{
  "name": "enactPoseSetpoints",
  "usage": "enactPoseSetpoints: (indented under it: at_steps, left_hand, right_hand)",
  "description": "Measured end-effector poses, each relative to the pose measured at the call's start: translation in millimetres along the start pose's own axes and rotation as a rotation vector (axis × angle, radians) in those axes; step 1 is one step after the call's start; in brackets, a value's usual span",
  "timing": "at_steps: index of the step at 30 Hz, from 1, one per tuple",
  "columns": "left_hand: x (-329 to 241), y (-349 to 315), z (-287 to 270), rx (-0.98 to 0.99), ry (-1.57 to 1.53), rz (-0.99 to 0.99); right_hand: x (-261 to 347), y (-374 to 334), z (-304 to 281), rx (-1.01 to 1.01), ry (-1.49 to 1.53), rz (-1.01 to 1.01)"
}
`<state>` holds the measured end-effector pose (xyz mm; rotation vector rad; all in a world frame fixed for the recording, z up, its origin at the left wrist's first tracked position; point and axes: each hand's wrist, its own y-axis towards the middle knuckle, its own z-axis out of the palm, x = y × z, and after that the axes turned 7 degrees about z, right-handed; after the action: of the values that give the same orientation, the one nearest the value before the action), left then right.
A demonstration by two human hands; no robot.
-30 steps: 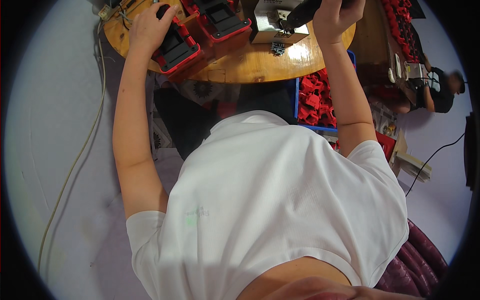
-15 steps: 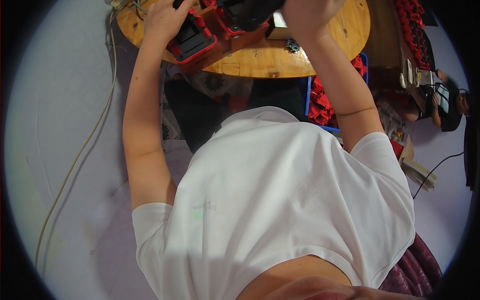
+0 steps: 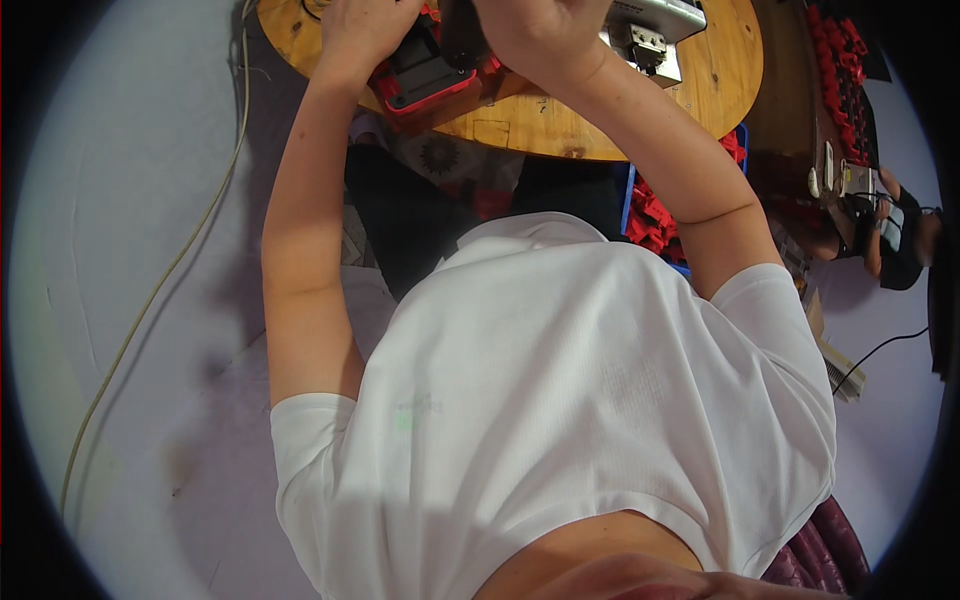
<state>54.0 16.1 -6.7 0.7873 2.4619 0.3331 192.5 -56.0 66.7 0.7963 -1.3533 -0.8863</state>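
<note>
My left hand (image 3: 368,32) is at the far left of the round wooden table, its fingers bent at the edge of a red and black plastic case (image 3: 430,80); the fingertips are partly cut off by the upper edge. Over the case's right side, my right hand (image 3: 545,38) is closed around a black tool (image 3: 462,38) pointing down at the case. Most of that tool is hidden, so its exact kind does not show. A brown block or fixture (image 3: 435,115) lies beneath the case.
On the round wooden table (image 3: 735,60), a silver metal device (image 3: 655,22) stands beyond my right forearm. A blue crate (image 3: 628,200) of red plastic parts (image 3: 650,215) sits below the table's right edge. Another person (image 3: 895,240) is at the far right. A cable (image 3: 165,275) runs down the left.
My right hand and the black tool have moved left over the case. The silver device now shows; a pale box and small screws have gone out of sight. The whole view has shifted slightly.
</note>
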Motion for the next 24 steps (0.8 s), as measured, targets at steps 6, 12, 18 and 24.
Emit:
enactPoseSetpoints:
  at_steps: [6,12,18,24]
  left_hand:
    - [12.0,4.5,9.8,0.059,0.056,-0.019]
    - [20.0,-1.9,9.3,0.047,0.081,-0.038]
    - [21.2,5.1,13.8,0.081,0.096,-0.01]
    - [20.4,6.7,13.3,0.098,0.101,-0.002]
  right_hand:
    - [-0.6,0.1,10.5,0.051,0.033,0.059]
    - [32.7,7.3,-44.4,-0.146,0.105,0.299]
    - [37.4,-14.9,-148.8,-0.208,-0.405,0.211]
    - [27.7,-35.5,-158.2,-0.282,-0.422,0.169]
